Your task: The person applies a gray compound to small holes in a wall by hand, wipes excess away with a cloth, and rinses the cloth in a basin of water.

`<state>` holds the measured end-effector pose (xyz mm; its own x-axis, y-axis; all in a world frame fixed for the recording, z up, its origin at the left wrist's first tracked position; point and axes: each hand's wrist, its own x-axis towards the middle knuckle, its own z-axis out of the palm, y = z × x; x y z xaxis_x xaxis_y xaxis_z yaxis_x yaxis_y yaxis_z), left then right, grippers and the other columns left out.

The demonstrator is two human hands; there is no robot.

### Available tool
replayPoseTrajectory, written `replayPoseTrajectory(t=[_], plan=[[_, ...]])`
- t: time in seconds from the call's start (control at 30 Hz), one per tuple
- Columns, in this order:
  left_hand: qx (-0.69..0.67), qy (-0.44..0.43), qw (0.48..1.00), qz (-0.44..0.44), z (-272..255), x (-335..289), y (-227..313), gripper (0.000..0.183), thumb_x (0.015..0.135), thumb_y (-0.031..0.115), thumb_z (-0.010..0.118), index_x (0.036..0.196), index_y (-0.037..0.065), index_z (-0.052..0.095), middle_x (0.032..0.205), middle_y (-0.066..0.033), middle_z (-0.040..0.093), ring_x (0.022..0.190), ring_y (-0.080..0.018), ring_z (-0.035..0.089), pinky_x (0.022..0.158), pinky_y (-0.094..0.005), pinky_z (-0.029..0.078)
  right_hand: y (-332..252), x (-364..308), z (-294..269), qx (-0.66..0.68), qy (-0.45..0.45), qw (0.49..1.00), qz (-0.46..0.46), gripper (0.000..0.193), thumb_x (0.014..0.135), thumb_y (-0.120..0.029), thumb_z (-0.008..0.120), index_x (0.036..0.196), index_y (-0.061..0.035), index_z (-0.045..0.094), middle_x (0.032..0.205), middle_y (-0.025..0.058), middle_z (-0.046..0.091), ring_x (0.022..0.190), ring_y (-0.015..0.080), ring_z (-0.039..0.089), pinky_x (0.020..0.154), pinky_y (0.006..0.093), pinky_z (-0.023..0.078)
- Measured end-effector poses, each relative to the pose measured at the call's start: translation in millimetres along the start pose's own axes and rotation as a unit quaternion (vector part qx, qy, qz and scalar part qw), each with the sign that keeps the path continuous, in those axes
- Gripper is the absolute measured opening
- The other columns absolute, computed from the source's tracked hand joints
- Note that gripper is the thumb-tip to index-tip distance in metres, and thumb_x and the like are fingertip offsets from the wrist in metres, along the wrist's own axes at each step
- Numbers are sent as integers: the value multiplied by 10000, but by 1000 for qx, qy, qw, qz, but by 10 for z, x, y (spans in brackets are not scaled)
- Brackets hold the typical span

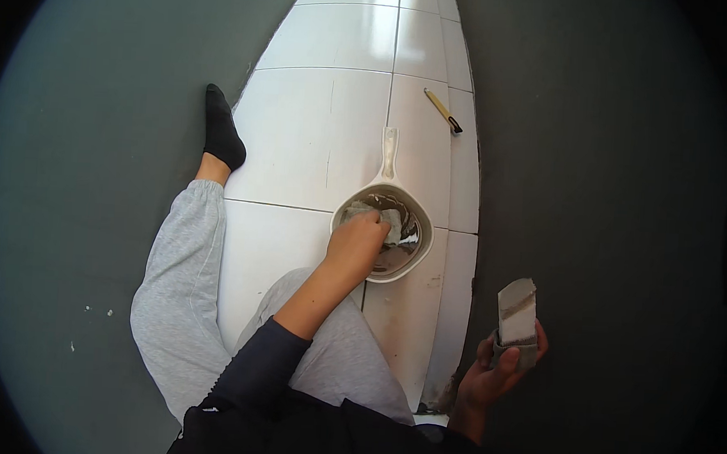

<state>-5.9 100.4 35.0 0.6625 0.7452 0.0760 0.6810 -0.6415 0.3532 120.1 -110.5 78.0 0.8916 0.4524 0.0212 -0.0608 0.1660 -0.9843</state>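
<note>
My left hand (358,245) reaches down into a white long-handled dipper (425,251), its fingers closed on a soft grey-green piece (391,222) that looks like wet cloth or paper. Shiny dark liquid or paste shows in the bottom of the dipper. Off to the right, my right hand (494,378) is wrapped around the lower end of a flat whitish slab (518,316). A brownish band crosses that slab, and a grey strip (515,354) goes round its base. What the slab is made of, I cannot make out.
A yellow box cutter (442,111) lies on the white tiles (311,134) beyond the dipper, near their right edge. Dark grey floor (595,198) borders the tiles on both sides. My leg in grey trousers (179,258) stretches along the left.
</note>
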Motion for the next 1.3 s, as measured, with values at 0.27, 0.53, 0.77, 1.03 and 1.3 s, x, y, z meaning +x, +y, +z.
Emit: replayPoseTrajectory(t=[0.27,0.53,0.77,1.03,1.3], plan=[[32,-42,998,-22,196,101,34,217,694,37,634,903,37,578,882,-130,596,847,-284,618,665,-385,531,50,34,21,-8,-9,1000,13,729,738,-519,657,1248,-105,341,1025,42,464,842,116,515,616,204,408],[-138,-8,986,-90,12,199,76,527,938,464,399,820,-8,600,802,-209,624,742,-382,609,670,-458,485,80,71,37,1,-9,1000,8,698,756,-486,641,1246,-91,341,1011,41,460,818,113,503,606,198,395],[-567,-17,799,-198,90,206,-175,483,964,408,414,1102,-37,540,1012,-130,627,928,-219,595,822,-330,459,198,110,-42,4,-25,1000,-2,694,759,-486,643,1241,-84,345,981,27,461,783,96,481,601,206,377],[-450,-30,886,-110,46,272,-196,383,877,105,544,1234,16,436,1151,-157,575,1055,-270,558,900,-353,431,132,126,62,2,-10,1000,-3,689,756,-496,646,1226,-84,355,930,8,461,695,70,433,546,199,340],[-84,-84,988,-94,153,267,30,441,746,152,651,1147,40,506,1032,-141,601,1009,-318,571,851,-439,455,177,129,48,-3,-14,1000,-4,700,751,-509,645,1220,-76,361,922,6,459,688,68,427,539,199,332]])
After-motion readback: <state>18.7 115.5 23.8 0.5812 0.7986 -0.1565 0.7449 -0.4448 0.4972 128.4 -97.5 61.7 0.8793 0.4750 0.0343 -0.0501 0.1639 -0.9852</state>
